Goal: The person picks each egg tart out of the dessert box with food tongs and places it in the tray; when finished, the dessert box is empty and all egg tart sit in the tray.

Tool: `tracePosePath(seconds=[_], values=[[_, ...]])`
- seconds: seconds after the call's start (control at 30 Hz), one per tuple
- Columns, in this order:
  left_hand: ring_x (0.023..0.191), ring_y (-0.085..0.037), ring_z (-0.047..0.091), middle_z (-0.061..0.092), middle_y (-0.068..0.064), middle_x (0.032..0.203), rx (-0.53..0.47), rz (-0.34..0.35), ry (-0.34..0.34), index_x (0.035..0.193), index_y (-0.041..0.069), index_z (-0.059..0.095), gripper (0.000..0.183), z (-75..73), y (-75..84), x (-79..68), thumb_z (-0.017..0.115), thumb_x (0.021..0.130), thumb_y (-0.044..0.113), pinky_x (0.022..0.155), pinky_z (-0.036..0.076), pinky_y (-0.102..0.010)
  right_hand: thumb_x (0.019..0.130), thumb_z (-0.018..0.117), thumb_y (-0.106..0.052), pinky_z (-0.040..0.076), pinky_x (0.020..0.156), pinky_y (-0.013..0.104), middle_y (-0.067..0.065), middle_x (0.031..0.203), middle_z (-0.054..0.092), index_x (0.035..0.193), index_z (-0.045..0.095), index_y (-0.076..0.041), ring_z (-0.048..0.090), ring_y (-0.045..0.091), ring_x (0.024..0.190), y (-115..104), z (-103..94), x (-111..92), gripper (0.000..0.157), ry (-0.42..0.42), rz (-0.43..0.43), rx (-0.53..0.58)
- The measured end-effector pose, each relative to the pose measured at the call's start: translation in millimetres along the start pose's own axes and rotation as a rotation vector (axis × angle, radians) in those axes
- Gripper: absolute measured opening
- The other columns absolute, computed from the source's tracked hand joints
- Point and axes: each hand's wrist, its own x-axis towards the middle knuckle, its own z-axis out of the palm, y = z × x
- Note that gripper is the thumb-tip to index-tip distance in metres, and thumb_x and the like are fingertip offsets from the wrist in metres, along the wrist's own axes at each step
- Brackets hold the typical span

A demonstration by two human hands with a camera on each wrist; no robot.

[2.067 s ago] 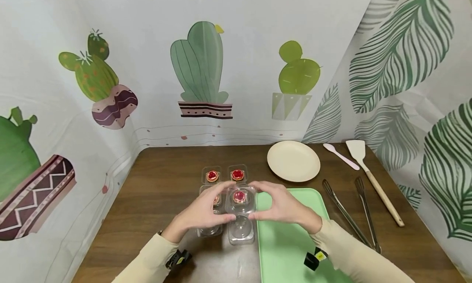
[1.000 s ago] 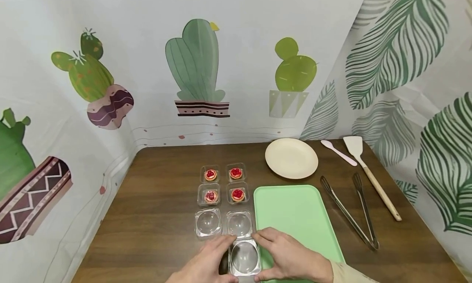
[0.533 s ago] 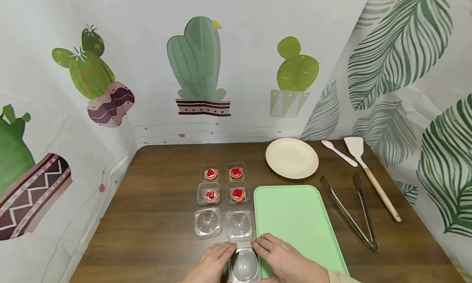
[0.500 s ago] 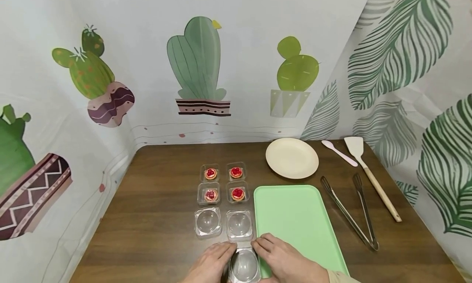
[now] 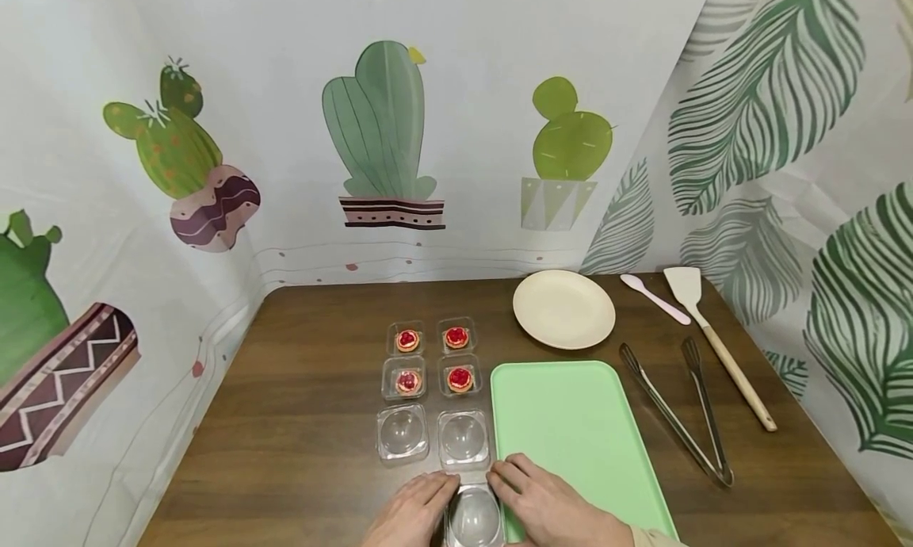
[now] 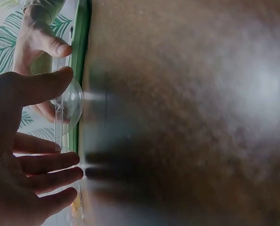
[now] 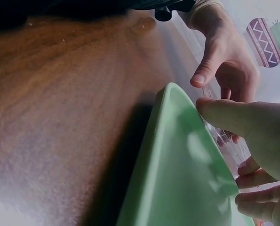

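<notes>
My left hand point(image 5: 414, 509) and right hand point(image 5: 552, 506) hold a clear plastic clamshell container point(image 5: 474, 519) from its two sides at the table's near edge. In the left wrist view its rounded dome point(image 6: 75, 103) bulges down toward the tabletop, with thumbs and fingertips at its rim. Right beyond it lie two clear domed container parts point(image 5: 403, 434) side by side. Farther back, several small tarts with red topping point(image 5: 460, 379) sit in clear square containers point(image 5: 396, 388), two to a row. The right hand overlaps the green tray's left edge in the head view.
The light green tray point(image 5: 571, 420) lies right of the containers, a cream plate point(image 5: 563, 309) behind it. Metal tongs point(image 5: 674, 416) lie spread right of the tray. A pink spoon point(image 5: 656, 300) and a white spatula with wooden handle point(image 5: 720, 349) lie at the back right.
Both hands have come from over the second row of tarts toward the table's near edge, with the clear clamshell container between them. Over the last half second they have hardly moved.
</notes>
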Motion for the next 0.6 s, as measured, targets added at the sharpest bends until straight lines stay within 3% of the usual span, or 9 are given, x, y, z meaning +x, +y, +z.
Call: tracePosePath(seconds=[0.2, 0.6], values=[[0.106, -0.019, 0.063, 0.066, -0.006, 0.116, -0.001, 0.004, 0.008, 0.126, 0.002, 0.06, 0.088, 0.1, -1.8, 1.6, 0.074, 0.068, 0.067, 0.092, 0.053, -0.033, 0.081, 0.049, -0.079, 0.051, 0.083, 0.026, 0.002, 0.108, 0.061, 0.114, 0.066, -0.005, 0.053, 0.016, 0.098, -0.7, 0.7, 0.4, 0.083, -0.009, 0.034, 0.007], [0.11, -0.025, 0.061, 0.063, -0.009, 0.122, -0.09, -0.071, -0.083, 0.134, -0.001, 0.052, 0.09, -4.9, -3.2, 6.0, 0.08, 0.069, 0.054, 0.093, 0.053, -0.038, 0.076, 0.061, -0.074, 0.053, 0.083, 0.027, 0.005, 0.117, 0.059, 0.123, 0.06, -0.002, 0.051, 0.018, 0.105, -1.4, 1.3, 1.9, 0.086, -0.036, 0.102, 0.075]])
